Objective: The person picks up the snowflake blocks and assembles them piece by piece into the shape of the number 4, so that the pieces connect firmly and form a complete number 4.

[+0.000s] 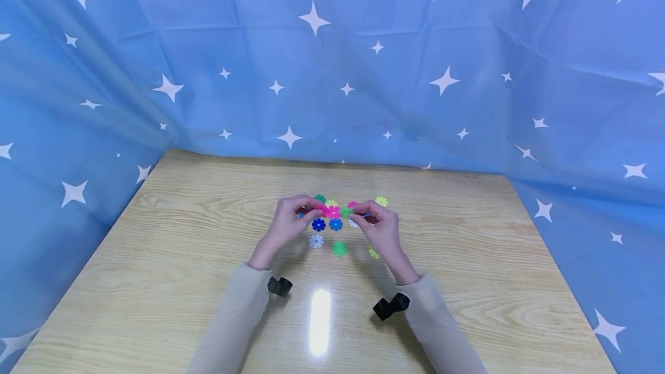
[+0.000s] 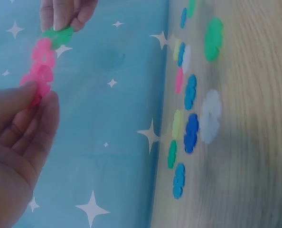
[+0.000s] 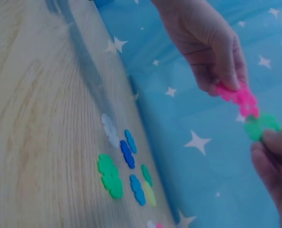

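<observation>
Mid-frame, left hand (image 1: 288,221) pinched pink discs (image 2: 43,73), right hand (image 1: 383,229) a green disc (image 1: 346,212); we judged them light, stiffish, best gripped by rims

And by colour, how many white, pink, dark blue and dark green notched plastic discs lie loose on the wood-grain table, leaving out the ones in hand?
White notched plastic discs: 2
Pink notched plastic disc: 1
Dark blue notched plastic disc: 1
Dark green notched plastic disc: 1
Total: 5
</observation>
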Demonstrator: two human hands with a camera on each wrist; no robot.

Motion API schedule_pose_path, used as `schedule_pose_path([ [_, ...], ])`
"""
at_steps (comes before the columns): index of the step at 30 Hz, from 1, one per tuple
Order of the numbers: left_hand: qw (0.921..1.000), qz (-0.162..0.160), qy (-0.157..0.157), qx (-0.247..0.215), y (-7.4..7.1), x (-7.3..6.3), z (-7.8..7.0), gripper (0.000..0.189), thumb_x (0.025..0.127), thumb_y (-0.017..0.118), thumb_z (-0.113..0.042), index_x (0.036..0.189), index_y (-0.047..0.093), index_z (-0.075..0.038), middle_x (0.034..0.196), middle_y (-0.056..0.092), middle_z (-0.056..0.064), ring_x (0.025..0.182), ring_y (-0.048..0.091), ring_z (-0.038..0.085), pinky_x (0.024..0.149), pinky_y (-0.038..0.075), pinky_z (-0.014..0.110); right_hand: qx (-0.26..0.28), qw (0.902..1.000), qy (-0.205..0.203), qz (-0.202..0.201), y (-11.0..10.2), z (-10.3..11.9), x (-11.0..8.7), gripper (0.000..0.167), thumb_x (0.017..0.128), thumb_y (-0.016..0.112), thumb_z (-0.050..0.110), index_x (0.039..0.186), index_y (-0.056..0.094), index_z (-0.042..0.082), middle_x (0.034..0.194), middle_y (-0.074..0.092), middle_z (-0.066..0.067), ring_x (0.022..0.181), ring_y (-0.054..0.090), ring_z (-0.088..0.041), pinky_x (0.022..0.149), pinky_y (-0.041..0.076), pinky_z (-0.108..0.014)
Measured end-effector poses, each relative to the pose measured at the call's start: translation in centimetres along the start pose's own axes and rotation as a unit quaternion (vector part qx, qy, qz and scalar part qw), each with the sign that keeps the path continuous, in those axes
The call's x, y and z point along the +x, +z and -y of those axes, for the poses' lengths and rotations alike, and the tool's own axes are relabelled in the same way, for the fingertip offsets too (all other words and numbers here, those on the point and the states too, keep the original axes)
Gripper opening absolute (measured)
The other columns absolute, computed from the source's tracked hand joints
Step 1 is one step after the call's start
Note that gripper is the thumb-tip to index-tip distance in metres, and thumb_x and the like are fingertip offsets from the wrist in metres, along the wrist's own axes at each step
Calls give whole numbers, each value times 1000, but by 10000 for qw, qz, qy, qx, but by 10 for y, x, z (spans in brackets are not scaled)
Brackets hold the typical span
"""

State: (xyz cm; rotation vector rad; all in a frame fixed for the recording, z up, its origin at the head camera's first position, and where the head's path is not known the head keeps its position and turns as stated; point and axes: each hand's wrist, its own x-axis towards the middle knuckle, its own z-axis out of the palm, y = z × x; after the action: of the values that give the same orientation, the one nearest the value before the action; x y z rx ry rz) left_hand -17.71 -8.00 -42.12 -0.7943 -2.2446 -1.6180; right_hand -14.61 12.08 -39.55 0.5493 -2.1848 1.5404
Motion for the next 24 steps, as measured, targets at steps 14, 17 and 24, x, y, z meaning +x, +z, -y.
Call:
schedule_pose_path([
  [14,9976,-370,-447,-385,4,2,-5,26,80,68,8,105,62,10,89,67,22,74,64,30,67,58,40,417,9976,530,-167,0,1,3,7,79,68,-10,86,65,-11,81,66,-25,65,61,-16,56,50,-13],
  [17,9906,-620,-922,-797,9,0,4,30,79,70,5,108,61,9,90,66,18,77,63,19,70,57,30,629,9957,630,-266,0,1,4,8,79,67,-11,87,64,-12,80,66,-27,66,62,-10,56,50,-13],
  [24,9495,-783,-1818,-2436,30,-5,7,17,82,66,7,98,63,12,84,66,6,74,62,7,69,55,19,805,9940,647,-352,3,6,7,9,81,67,-9,89,64,-12,80,65,-27,67,63,-10,59,53,-15],
])
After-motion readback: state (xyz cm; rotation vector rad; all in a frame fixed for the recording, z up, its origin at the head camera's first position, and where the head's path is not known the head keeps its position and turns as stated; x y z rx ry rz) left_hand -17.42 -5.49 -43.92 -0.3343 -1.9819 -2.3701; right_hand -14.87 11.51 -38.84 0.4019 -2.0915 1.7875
